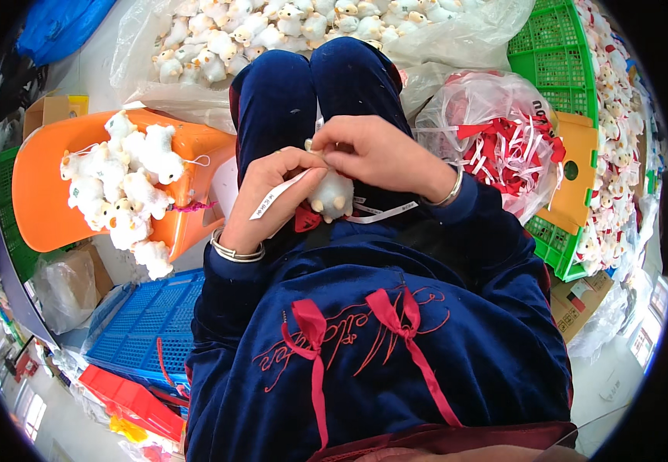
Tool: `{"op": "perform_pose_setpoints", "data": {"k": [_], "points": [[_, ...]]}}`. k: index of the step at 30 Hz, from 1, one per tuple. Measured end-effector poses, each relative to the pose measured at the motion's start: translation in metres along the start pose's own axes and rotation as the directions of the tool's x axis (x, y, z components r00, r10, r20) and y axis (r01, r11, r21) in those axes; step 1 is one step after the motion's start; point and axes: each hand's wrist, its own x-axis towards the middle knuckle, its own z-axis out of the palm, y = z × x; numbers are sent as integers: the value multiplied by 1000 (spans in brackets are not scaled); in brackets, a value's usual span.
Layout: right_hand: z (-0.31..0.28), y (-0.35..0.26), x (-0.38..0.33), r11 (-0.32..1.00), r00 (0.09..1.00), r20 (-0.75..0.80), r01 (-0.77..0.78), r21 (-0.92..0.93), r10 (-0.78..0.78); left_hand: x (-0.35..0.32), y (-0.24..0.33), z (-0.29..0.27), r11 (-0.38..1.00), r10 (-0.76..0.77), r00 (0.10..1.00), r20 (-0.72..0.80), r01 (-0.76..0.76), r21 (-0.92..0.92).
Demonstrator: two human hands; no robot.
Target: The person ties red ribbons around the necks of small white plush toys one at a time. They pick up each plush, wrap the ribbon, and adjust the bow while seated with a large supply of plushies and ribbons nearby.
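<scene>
A small white plush toy [331, 194] rests over my lap between my two hands. My left hand [271, 189] pinches it near its upper end, fingertips pressed together, and a white printed ribbon strip [278, 195] lies across that hand. My right hand [380, 150] is closed at the same end of the toy, its thumb and fingers meeting there; the exact spot they grip is partly covered by the fingers. A red ribbon piece [308, 219] shows under the toy's lower left, and a second white strip [386, 214] trails to its right over the dark blue velvet clothing.
On the left, an orange chair [37, 185] carries several white plush toys [130, 181]. A plastic sheet [457, 50] beyond my knees holds a heap of plush toys [272, 31]. To the right are a clear bag of red ribbons [503, 154] and green crates [553, 58]. Blue crates [153, 327] stand lower left.
</scene>
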Motion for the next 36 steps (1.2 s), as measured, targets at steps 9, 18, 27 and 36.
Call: {"op": "perform_pose_setpoints", "data": {"k": [9,18,27,36], "points": [[5,2,8,975,990,123,97,-198,-74,-7,2,1,988,152,988,-11,-152,14],[21,6,-2,999,993,-112,41,-34,-45,-9,-27,9,943,314,933,-175,-327,-55],[20,-1,-14,965,932,-273,-197,175,239,-2,-35,13,977,154,973,-173,-176,-124],[15,5,-18,722,917,-148,-184,667,370,5,-27,26,983,181,930,-319,-161,90]]}}
